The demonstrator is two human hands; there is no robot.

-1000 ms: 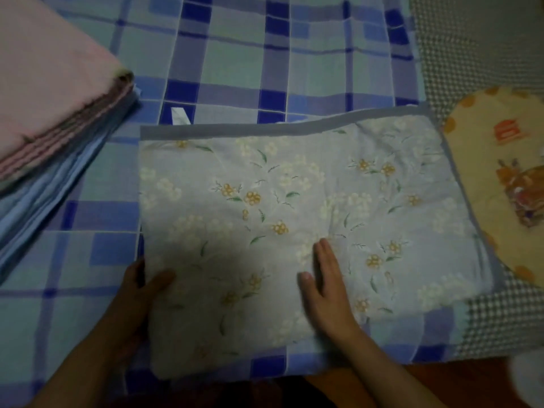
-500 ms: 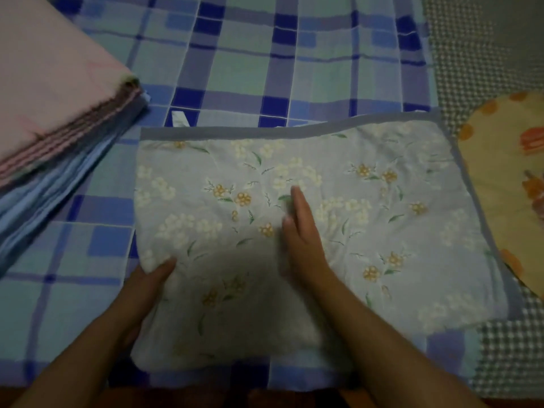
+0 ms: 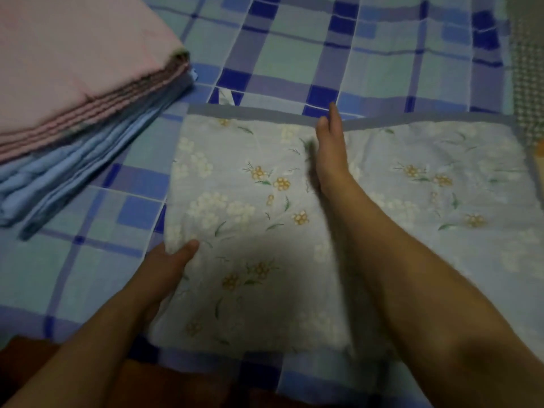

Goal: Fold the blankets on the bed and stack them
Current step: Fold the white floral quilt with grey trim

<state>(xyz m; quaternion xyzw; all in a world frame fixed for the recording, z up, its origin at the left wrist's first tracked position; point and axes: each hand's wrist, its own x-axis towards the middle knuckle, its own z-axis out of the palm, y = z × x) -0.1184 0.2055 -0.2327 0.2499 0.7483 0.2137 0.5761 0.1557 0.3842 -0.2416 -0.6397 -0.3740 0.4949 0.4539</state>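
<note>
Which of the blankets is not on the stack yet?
The floral blanket, lying alone on the plaid bed under both hands. The pink blanket and blue blanket are piled at the left.

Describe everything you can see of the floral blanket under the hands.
The floral blanket is pale blue-grey thin cloth printed with white and yellow flowers and green stems, with a plain grey band along its far edge. It lies folded flat as a wide rectangle on the checked sheet, to the right of the stack of folded blankets. The left hand grips its left edge, thumb on top; the right hand lies straight across its middle, reaching the far band.
</note>
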